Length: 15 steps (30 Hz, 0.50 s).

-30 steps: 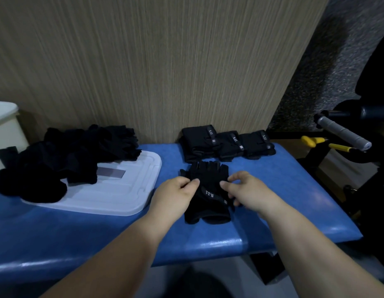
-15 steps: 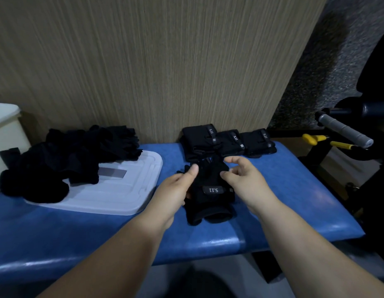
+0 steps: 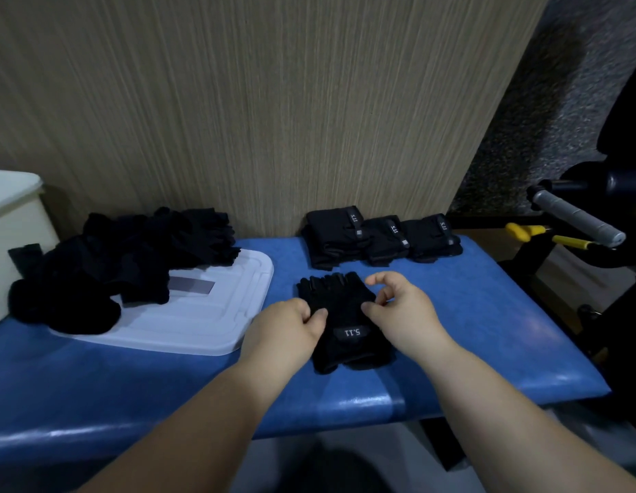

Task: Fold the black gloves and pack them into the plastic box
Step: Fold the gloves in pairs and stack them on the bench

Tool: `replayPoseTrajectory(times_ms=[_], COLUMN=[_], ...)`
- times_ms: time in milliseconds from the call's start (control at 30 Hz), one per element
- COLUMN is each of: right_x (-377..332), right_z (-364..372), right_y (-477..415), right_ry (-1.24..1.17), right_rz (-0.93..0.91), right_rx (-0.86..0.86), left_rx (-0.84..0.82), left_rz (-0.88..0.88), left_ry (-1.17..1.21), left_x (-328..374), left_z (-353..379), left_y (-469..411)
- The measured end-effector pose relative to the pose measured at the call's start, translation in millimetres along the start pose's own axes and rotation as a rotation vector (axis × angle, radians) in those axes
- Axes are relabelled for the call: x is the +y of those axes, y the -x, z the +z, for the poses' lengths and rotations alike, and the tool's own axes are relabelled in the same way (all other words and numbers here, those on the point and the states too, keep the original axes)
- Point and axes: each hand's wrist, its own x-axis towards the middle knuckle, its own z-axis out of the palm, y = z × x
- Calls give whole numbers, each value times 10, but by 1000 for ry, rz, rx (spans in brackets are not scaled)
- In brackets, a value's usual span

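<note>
The black glove is lying flat on the blue bench, cuff nearing the near edge. The left hand is pinching its left edge, and the right hand seems to be pinching its right edge. Bare padding is showing on the right. The folded gloves are sitting at the far edge, and the white lid is lying to the left.

Gym: padded bench, machine handlebar.

In front of you a beige wall panel with fine vertical grain rises right behind the blue padded desk. To your right is a dim, grey speckled surface, with a grey-gripped bar and yellow handles before it. A cream cabinet stands at your left.
</note>
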Motion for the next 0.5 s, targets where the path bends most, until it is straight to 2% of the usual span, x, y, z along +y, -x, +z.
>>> replayPoseTrajectory(times_ms=[100,200,333,433,500], right_x=[19,29,31,32,25], right_z=[15,4,-18,-39,-50], right_y=[21,36,47,42,30], right_ry=[145,257,342,330,358], right_rz=[21,12,-67,-277,-391], right_rx=[-22,-47,1,89,48], left_rx=[-27,-13,82,230,201], left_rz=[36,64,105,286,397], left_ry=[-208,-272,-148,4,76], left_x=[24,25,-22,-53,-50], left_z=[4,15,24,43,51], left_y=[18,5,-6,-8,-28])
